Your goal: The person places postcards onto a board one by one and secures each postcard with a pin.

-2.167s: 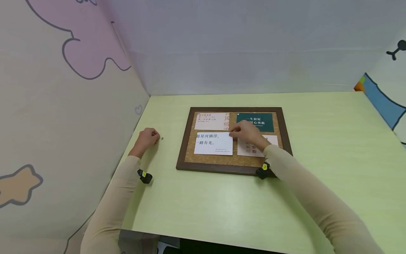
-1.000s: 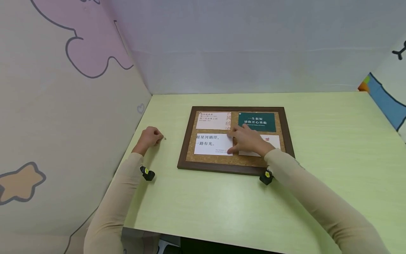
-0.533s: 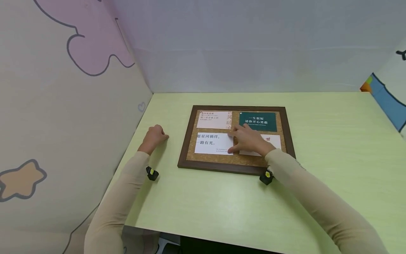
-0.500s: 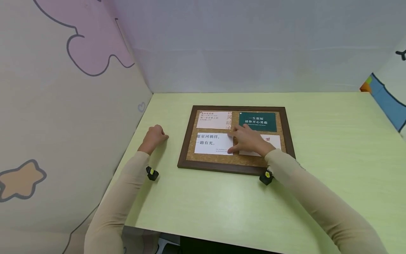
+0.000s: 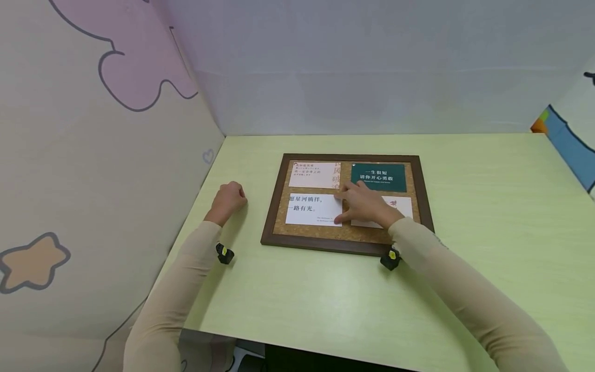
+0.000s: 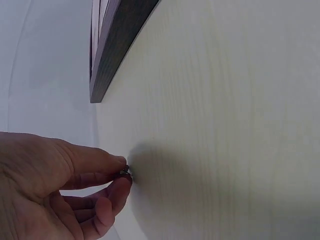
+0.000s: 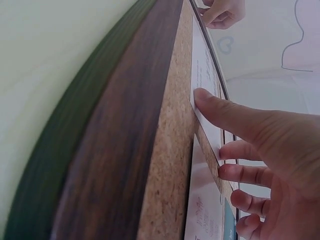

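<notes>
A cork board (image 5: 302, 233) in a brown wooden frame lies on the pale green table, bearing several printed cards. My right hand (image 5: 364, 204) rests on it with thumb and fingers spread, their tips touching the right side of the lower-left white card (image 5: 304, 212). In the right wrist view the thumb (image 7: 212, 102) lies on that card's corner. Left of the board, my left hand (image 5: 228, 200) is just over the table. Between its thumb and finger it pinches a tiny shiny thumbtack (image 6: 125, 171), best seen in the left wrist view and mostly covered.
A pinkish card (image 5: 311, 178) and a dark green card (image 5: 390, 178) fill the board's upper half; small pins show at their top-left corners. The lower-right card (image 5: 402, 204) is partly under my right hand. A wall (image 5: 116, 170) borders the table's left side.
My left hand has picked up the thumbtack from the table and shifted slightly right and up. My right hand went from pinching the white card's edge to spreading over it, then stayed still.
</notes>
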Demonstrator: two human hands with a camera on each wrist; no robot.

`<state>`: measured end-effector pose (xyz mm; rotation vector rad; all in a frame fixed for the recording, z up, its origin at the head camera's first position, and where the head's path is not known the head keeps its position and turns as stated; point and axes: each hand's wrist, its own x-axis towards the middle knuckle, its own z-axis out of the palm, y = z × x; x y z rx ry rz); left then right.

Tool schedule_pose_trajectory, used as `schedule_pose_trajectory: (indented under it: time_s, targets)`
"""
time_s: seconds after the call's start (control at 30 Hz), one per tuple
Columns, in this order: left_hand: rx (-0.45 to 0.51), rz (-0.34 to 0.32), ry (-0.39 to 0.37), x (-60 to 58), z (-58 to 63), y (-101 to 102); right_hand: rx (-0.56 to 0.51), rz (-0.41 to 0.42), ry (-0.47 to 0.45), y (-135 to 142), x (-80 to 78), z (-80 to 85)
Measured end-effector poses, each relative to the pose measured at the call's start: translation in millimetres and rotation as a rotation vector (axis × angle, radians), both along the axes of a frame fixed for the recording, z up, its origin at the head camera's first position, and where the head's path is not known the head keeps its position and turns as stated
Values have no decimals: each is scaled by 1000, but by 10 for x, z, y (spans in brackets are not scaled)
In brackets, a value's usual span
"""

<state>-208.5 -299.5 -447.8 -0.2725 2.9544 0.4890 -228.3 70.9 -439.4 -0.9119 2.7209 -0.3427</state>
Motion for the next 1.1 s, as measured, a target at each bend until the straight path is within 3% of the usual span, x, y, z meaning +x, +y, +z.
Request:
schedule_pose_trajectory:
  time_s: [0.27,0.4,0.57,0.7,0.83,1.1]
  targets:
    - [35,5,75,12,-9,77,6,5,2,-2,1,3]
    - [157,8,109,-29,13,175,5,0,-3,-1,3,4]
    - [311,14,80,-86,71,365,-1,-7,-9,-2,5,3]
    - [384,-26,51,-118,97,561,-4,-4,-10,1,6,6]
    - [389,-80,54,-156,79,762,-3,2,-5,9,5,0]
    - [356,-42,28,-213,-9,983,-9,7,4,5,3,-26]
